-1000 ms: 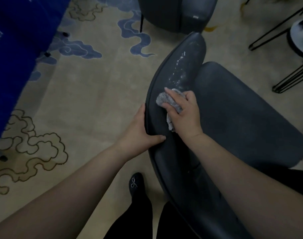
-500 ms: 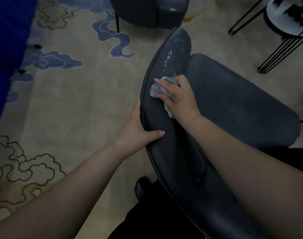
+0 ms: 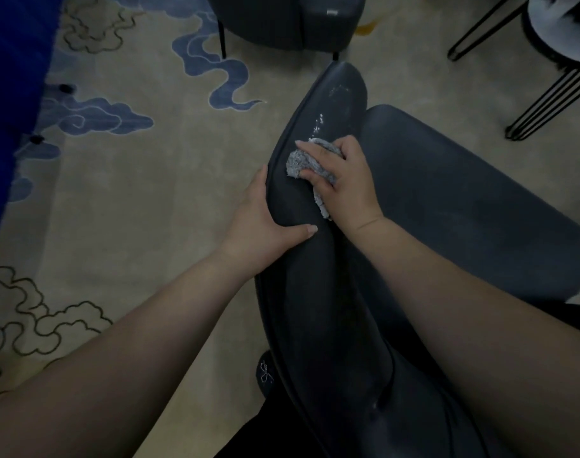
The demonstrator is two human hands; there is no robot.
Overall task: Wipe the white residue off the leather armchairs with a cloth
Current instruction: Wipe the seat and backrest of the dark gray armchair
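Left hand (image 3: 265, 223) is clamped over the armchair (image 3: 315, 259) backrest's edge, thumb on top, bracing it. Right hand (image 3: 343, 180) has the grey cloth (image 3: 302, 160) bunched under curled fingers, pressed flat on the leather. The white residue (image 3: 318, 125) sits just past the cloth, running away along the backrest (right hand's closer), so probably push forward.

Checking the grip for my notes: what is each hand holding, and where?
Right hand holds the bunched grey cloth across its top. Left hand grips the armchair backrest's edge.
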